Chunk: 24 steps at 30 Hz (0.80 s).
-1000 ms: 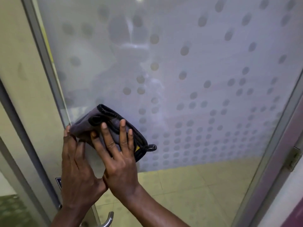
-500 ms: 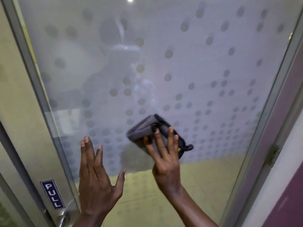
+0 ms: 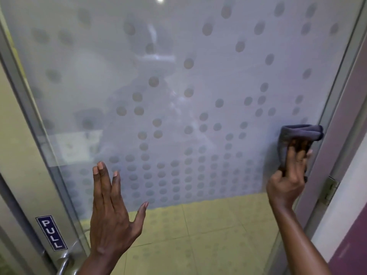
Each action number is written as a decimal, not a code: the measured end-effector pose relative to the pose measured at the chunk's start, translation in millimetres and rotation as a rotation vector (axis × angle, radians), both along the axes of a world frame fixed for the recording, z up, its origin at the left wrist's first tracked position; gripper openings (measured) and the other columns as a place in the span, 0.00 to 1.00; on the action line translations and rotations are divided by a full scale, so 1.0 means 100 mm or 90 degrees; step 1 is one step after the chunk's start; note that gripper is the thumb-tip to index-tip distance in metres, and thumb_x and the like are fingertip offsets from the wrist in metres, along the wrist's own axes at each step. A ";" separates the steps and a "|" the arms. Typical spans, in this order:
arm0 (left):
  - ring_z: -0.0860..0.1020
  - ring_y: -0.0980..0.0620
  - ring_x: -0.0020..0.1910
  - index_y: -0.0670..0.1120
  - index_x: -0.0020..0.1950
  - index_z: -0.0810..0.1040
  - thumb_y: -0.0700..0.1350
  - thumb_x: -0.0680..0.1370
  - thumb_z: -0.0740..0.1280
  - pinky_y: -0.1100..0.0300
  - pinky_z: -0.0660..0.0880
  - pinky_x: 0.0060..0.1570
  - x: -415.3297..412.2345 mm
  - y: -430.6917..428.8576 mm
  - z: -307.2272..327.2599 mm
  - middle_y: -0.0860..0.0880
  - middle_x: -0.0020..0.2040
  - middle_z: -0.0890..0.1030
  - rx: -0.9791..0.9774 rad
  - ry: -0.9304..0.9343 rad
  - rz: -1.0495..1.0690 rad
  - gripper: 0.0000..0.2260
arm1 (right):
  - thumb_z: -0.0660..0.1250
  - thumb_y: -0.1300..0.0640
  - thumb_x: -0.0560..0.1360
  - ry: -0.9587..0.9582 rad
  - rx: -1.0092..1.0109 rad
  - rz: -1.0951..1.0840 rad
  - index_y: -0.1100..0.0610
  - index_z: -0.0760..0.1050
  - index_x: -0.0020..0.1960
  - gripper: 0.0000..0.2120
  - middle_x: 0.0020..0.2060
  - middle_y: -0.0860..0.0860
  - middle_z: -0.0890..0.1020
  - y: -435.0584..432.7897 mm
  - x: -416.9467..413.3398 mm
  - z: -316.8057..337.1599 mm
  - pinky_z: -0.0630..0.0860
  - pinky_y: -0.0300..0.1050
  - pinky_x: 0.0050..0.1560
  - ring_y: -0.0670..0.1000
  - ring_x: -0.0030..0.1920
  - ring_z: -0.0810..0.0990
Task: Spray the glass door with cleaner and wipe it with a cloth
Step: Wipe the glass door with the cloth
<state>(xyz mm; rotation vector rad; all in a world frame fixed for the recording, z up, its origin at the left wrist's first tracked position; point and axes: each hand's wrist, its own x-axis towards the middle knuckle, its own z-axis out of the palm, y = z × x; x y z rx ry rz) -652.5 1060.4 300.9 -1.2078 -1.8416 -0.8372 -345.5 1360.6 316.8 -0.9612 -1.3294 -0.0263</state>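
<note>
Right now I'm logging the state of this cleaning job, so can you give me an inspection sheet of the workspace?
Surface: glass door, frosted with a dot pattern, clear strip at the bottom showing floor tiles.
Job's things: grey cloth pressed to the glass by the right door edge; no spray bottle seen.
Clutter: nothing seen.
Grips: right hand closed on the cloth; left hand open, fingers spread, holding nothing.
Cables: nothing seen.
Surroundings: PULL sign and metal handle lower left; hinge on the right frame.
</note>
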 end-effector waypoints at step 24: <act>0.53 0.30 0.89 0.34 0.85 0.57 0.60 0.76 0.75 0.42 0.56 0.88 -0.63 -0.51 0.01 0.32 0.89 0.53 0.047 -0.018 -0.047 0.50 | 0.57 0.79 0.63 -0.137 0.204 0.297 0.62 0.76 0.76 0.42 0.82 0.61 0.65 -2.03 -2.29 0.43 0.61 0.77 0.79 0.73 0.84 0.57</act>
